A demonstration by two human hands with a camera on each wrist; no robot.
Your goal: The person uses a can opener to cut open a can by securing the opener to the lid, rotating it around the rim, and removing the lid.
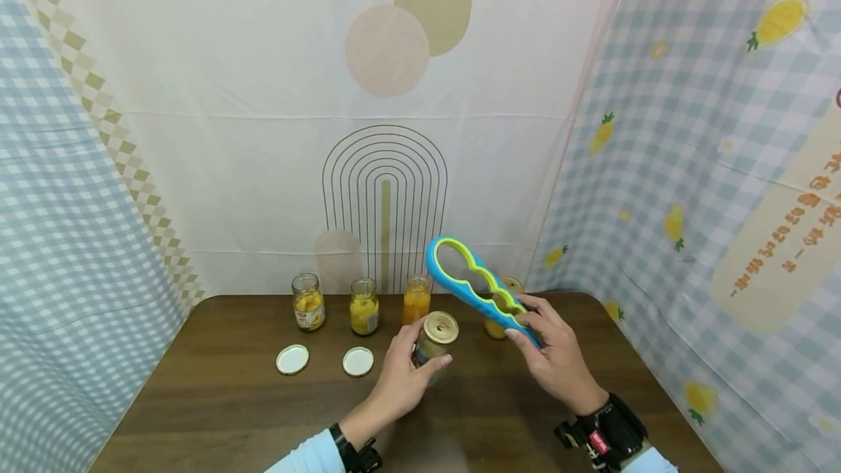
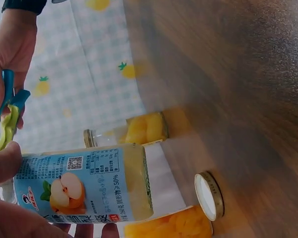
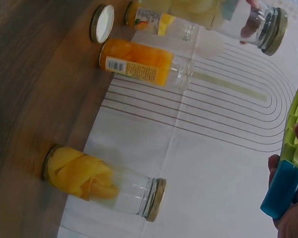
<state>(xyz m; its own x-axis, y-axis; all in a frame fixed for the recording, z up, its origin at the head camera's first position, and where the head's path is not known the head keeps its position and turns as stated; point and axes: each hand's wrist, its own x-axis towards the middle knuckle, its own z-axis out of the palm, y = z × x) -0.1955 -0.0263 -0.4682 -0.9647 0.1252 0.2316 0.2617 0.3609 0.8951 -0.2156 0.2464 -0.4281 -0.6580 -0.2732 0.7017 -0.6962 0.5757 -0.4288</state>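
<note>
Over the desk (image 1: 230, 400), the right hand (image 1: 555, 356) grips an opener (image 1: 461, 290) slanting up leftward, the left hand (image 1: 399, 377) an upright, lidded pear jar (image 2: 84, 183), near jars (image 1: 416, 304) of fruit.

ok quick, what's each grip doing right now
Left grip: closed, holding a lidded jar with a blue label.
Right grip: closed, holding the blue-and-lime jar opener.
</note>
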